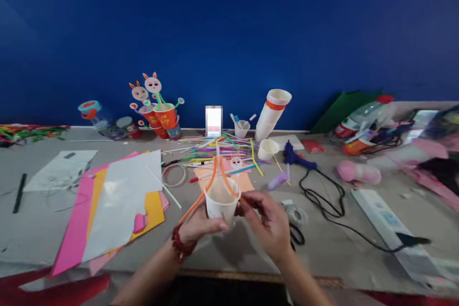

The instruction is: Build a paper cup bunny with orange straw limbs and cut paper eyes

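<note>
My left hand [201, 224] is wrapped round a white paper cup [221, 206], which it holds upright above the table. Orange straws [215, 174] rise out of the cup's mouth and meet near a pale straw [218, 153]. Another orange length [193, 206] sticks out at the cup's left side. At the right side of the rim, my right hand [267, 222] has thumb and forefinger pinched together; whatever lies between them is hidden. Just behind the cup is a small paper rabbit face [236, 161], near orange paper [245, 182].
Many coloured straws [201, 146] lie behind the cup. Paper sheets [122, 196] cover the left side. A blue glue gun [294, 155] with a black cord, a tape roll [296, 213] and scissors [297, 234] are on the right. Rabbit-topped red cups [165, 117] and stacked cups [272, 112] stand behind.
</note>
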The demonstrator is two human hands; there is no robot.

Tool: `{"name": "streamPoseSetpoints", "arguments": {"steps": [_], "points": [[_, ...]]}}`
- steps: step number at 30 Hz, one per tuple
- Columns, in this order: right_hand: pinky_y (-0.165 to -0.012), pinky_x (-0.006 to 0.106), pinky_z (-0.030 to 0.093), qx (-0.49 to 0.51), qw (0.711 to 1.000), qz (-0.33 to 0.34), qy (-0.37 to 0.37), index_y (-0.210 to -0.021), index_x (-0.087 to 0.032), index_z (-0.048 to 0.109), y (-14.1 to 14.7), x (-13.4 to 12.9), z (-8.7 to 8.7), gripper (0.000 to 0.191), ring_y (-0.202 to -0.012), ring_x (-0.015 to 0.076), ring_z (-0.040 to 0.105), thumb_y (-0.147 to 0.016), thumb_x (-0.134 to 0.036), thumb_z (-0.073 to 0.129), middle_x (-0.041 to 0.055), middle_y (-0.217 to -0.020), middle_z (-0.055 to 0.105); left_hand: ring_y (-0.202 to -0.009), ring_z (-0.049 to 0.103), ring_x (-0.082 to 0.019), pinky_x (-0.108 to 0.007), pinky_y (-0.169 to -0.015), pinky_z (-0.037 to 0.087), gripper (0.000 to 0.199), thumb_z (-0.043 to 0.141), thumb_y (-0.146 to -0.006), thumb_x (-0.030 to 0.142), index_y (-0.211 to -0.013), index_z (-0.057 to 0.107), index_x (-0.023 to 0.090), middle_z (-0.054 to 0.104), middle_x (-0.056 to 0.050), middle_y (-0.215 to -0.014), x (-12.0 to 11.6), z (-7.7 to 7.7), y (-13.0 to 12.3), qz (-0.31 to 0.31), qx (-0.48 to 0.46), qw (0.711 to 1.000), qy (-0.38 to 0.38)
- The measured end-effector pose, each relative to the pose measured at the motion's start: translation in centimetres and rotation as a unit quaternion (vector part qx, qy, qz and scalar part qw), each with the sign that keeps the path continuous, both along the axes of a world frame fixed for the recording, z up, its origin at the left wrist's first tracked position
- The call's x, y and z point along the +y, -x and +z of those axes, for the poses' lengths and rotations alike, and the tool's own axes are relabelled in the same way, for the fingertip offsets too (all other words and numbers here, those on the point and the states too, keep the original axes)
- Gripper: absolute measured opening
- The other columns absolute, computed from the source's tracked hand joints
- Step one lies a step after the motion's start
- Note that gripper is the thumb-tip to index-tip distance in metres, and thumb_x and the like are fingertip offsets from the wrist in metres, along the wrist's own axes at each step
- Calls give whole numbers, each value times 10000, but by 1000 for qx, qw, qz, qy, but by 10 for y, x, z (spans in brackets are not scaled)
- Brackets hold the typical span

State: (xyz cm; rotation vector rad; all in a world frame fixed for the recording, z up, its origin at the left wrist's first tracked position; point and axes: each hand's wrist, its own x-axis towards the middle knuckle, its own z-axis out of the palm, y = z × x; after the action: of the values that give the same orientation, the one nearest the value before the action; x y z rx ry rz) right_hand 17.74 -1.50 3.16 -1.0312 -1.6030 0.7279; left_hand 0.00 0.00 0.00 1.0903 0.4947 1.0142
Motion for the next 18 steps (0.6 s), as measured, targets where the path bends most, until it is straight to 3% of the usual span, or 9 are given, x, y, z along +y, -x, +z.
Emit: {"name": "streamPoseSetpoints", "arguments": {"steps": [4,9,13,18], "points": [[-644,239,520,-61,998,-13,-21,-977,-227,650,-2,0,12,62,-636,142,677,-959,-205,595,-20,-728,712,-834,675,-261,-340,-757,541,535,823,-685,510,-1040,727,121,742,-125,-915,-3,-7,-1,39,24,999,13],[-735,284,515,-143,986,5,-89,-1072,-216,649,-11,-1,23,162,-785,187,705,-965,-143,552,43,-889,759,-723,679,-247,-342,-662,548,524,791,-718,477,-1094,683,128,740,-114,-832,-6,-1,-2,88,10,996,14],[-673,251,516,-138,990,25,-16,-1034,-220,665,-21,-3,29,155,-730,168,702,-983,-179,524,27,-843,741,-715,681,-245,-335,-655,547,444,780,-726,488,-972,703,127,733,-109,-796,-4,7,8,142,24,989,-18],[-715,264,523,-123,991,46,14,-1054,-222,669,-23,-2,27,139,-809,183,707,-985,-238,549,43,-921,742,-719,692,-260,-341,-658,550,479,825,-678,509,-945,704,130,746,-123,-816,-1,13,17,87,88,990,-64]]}}
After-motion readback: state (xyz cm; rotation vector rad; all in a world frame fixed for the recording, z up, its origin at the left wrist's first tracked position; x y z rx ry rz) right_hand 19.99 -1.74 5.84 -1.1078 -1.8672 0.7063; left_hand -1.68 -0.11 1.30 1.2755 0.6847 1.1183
